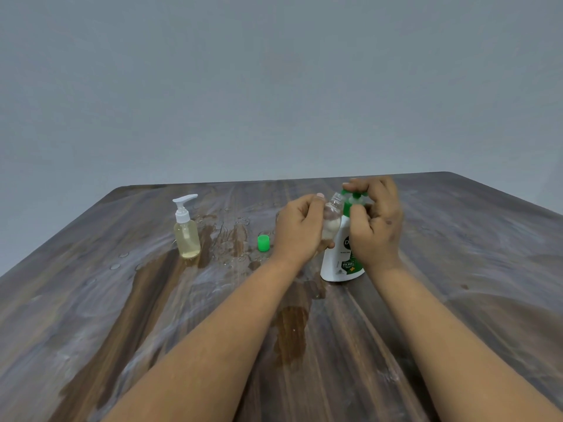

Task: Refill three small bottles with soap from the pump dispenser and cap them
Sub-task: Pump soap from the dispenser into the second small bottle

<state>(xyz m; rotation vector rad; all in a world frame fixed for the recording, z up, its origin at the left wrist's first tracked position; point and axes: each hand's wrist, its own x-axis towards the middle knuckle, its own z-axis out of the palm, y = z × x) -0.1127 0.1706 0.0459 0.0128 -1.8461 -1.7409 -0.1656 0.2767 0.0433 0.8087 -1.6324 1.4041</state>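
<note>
My left hand [300, 228] grips a small clear bottle [331, 220], tilted so that its open neck points at the green nozzle of the pump dispenser. The dispenser [339, 263] is white with a green label and a green pump head [355, 197], and it stands upright on the table. My right hand [376, 220] curls over the pump head from the right, with fingers on top of it. A loose green cap [263, 242] stands on the table just left of my left hand.
A clear bottle of yellowish liquid with a white pump [185, 231] stands at the left. The dark wooden table [122, 315] is wet, with puddles and streaks between that bottle and the green cap. A plain grey wall rises behind.
</note>
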